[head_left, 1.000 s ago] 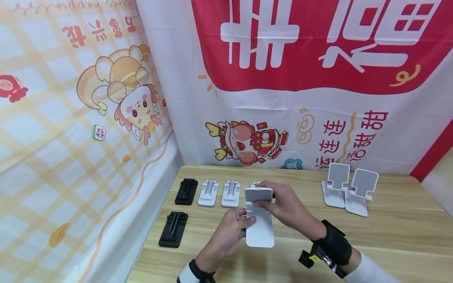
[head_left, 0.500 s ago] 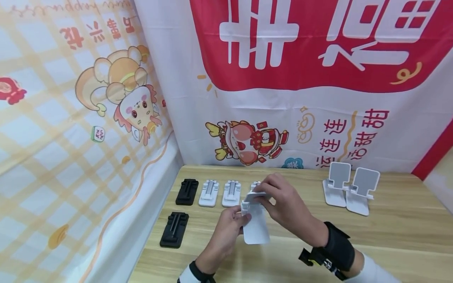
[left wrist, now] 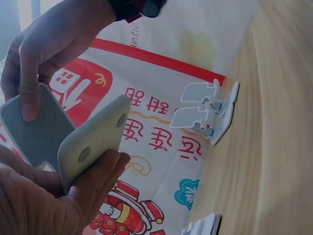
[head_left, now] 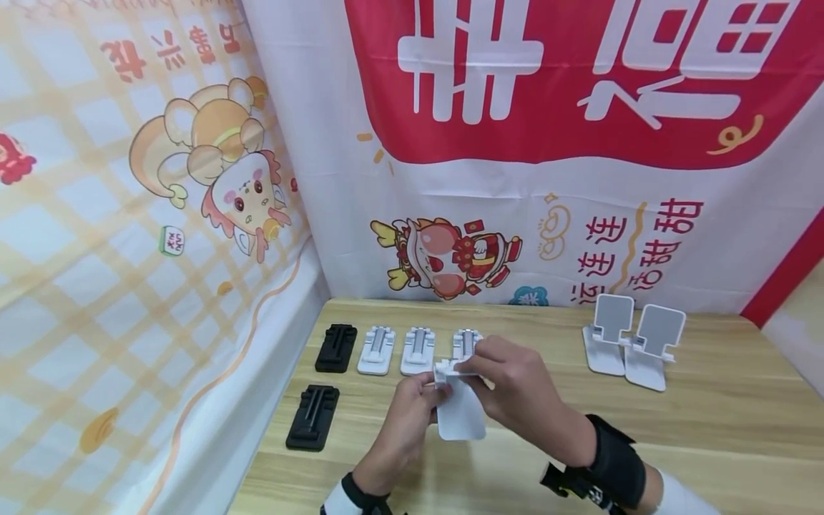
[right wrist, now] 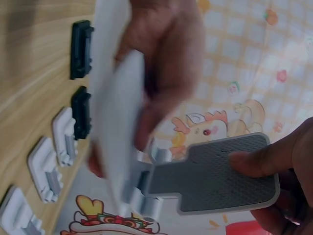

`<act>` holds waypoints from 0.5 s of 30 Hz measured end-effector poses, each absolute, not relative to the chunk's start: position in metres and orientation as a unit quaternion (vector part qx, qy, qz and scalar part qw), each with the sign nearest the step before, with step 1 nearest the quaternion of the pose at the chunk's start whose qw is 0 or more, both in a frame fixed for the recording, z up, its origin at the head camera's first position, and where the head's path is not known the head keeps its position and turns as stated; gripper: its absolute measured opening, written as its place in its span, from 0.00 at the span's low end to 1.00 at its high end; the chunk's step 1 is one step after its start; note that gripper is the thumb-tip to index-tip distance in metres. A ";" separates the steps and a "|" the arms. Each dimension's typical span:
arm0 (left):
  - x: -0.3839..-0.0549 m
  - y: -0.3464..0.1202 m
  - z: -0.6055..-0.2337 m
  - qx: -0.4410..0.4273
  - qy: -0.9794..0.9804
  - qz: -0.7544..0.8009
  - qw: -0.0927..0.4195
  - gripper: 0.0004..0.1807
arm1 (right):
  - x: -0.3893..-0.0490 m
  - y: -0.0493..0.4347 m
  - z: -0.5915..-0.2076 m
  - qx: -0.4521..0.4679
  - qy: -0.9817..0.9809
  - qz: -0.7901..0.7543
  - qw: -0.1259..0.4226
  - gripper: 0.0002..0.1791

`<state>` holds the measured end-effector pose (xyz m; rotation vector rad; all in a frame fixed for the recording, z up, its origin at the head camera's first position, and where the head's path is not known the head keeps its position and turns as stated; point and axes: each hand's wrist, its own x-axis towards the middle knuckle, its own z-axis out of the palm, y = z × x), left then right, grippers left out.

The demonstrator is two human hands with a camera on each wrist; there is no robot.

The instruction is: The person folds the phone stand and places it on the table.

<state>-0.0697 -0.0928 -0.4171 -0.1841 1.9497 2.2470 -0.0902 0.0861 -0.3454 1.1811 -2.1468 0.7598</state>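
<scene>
A white folding phone stand (head_left: 460, 419) is held up over the table between both hands, its hinge unfolded. My left hand (head_left: 407, 409) grips the stand's base near the hinge, thumb on the near face. In the left wrist view the underside of the base (left wrist: 98, 134) shows two round grey pads. My right hand (head_left: 524, 386) pinches the grey-padded support plate (right wrist: 210, 171), thumb on the pad and fingers behind. From the head the plate appears almost edge-on. Behind the hands lies a folded white stand (head_left: 466, 343), partly covered by the right hand.
Two more folded white stands (head_left: 377, 350) lie in the back row beside a folded black stand (head_left: 336, 348). Another black stand (head_left: 312, 418) lies nearer on the left. Two unfolded white stands (head_left: 646, 361) stand at the back right, before the printed cloth (head_left: 489, 179).
The support plate has swung from showing its face to nearly edge-on in the head view. My right hand's fingers have shifted onto it, and the stand has moved slightly left.
</scene>
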 end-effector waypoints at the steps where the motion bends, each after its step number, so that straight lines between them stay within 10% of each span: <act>1: -0.071 -0.094 -0.415 -0.066 0.648 0.755 0.079 0.21 | -0.089 0.084 -0.348 0.450 -0.799 0.277 0.286 0.08; 11: -0.075 -0.106 -0.399 -0.089 0.634 0.766 0.048 0.23 | -0.070 0.069 -0.391 0.500 -0.743 0.194 0.400 0.17; 15: -0.074 -0.110 -0.401 -0.084 0.636 0.766 0.040 0.23 | -0.069 0.071 -0.393 0.481 -0.763 0.250 0.352 0.11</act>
